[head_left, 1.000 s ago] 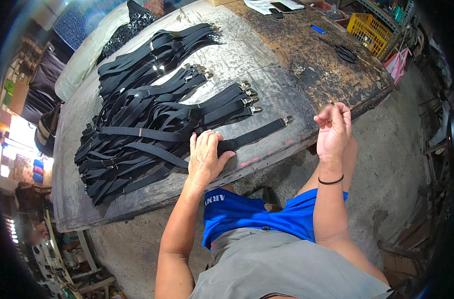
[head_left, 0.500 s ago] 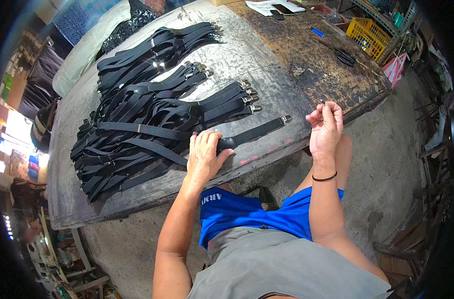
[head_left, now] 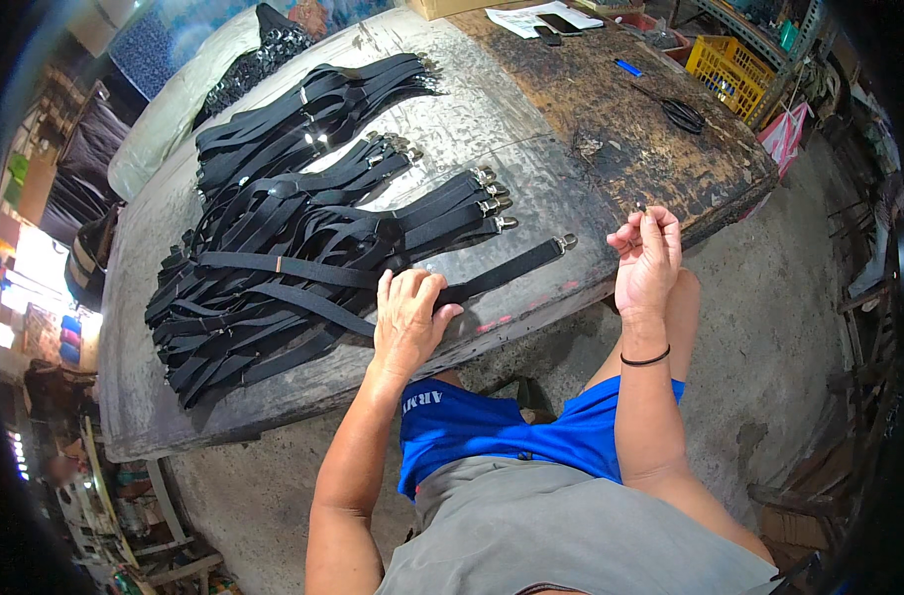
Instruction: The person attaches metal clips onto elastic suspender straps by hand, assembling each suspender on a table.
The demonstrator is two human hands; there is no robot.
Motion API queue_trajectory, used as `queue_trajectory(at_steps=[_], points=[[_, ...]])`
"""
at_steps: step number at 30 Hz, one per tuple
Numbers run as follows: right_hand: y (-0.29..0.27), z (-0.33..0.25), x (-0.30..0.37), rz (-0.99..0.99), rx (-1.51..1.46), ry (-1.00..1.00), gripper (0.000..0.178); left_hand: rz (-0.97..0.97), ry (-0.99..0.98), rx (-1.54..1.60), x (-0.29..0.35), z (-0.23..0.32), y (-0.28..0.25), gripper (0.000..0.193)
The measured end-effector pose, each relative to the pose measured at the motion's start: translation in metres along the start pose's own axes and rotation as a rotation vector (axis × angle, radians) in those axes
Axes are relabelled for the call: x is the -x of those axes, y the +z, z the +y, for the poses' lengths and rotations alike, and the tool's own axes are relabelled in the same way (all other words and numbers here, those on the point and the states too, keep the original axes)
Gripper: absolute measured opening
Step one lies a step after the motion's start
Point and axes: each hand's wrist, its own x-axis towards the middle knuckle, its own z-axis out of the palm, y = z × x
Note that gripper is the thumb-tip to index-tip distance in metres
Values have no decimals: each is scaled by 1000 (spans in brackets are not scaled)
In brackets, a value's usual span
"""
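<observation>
Black elastic suspenders (head_left: 303,213) with silvery metal clips lie in overlapping bundles on the worn table (head_left: 511,149). My left hand (head_left: 408,315) rests at the near edge of the pile, its fingers bent down over one pair of suspenders and covering the place where its straps join. From under that hand a single strap (head_left: 507,271) runs right, ending in a metal clip (head_left: 568,242). My right hand (head_left: 648,260) is raised beyond the table's near edge, thumb and fingers pinched on a small dark piece (head_left: 641,206), too small to name.
Scissors (head_left: 678,111) with dark handles and a blue object (head_left: 627,67) lie on the brown board at the right. Papers (head_left: 531,22) and a phone (head_left: 558,23) are at the far edge. A yellow crate (head_left: 732,74) stands beyond the right corner.
My left hand has closed further over the suspenders, and the dark patch beside its thumb is now mostly covered. The right hand keeps its pinch and has hardly moved.
</observation>
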Motion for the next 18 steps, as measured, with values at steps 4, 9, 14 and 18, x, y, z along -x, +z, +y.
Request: queue_trajectory(at_steps=[4, 9, 14, 18], points=[[1, 0, 0, 9, -8, 7, 6, 43, 34, -38, 4, 0, 2, 33], [1, 1, 1, 11, -3, 4, 6, 60, 49, -43, 4, 2, 1, 31], [1, 1, 0, 5, -7, -3, 6, 43, 72, -34, 4, 4, -3, 28], [0, 1, 1, 8, -18, 2, 6, -4, 150, -42, 5, 2, -4, 28]])
